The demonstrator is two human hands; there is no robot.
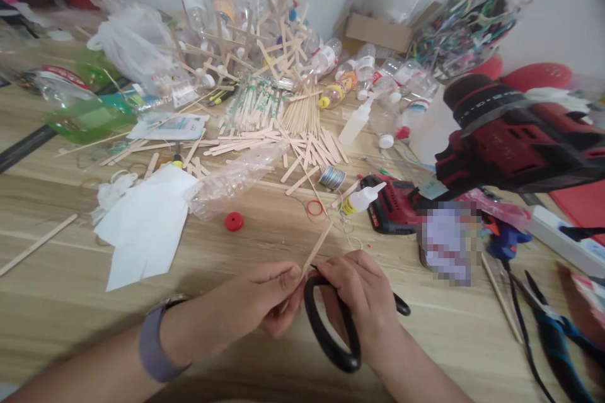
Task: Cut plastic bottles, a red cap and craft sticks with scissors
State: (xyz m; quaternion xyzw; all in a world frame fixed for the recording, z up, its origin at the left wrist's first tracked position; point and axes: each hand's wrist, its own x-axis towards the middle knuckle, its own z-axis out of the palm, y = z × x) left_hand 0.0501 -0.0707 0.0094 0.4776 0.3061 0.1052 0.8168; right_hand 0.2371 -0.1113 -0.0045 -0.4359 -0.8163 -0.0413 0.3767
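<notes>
My left hand [265, 299] pinches a flat wooden craft stick [321, 242] between thumb and fingers, and the stick's far end points up and to the right. Close beside it, my right hand [363, 296] grips a pair of scissors [348, 362] by their large black loop handles. The blades are mostly hidden behind my hands, near the held end of the stick. Whether they touch the stick I cannot tell. Just beyond my hands lie a red rubber band [314, 207] and loose thread.
A red bottle cap [234, 221], a cut plastic bottle [241, 177] and white paper [146, 223] lie ahead on the left. More craft sticks [319, 150] and bottles fill the back. Rightward are a glue bottle [363, 198], cordless drill [515, 138] and pliers [551, 321].
</notes>
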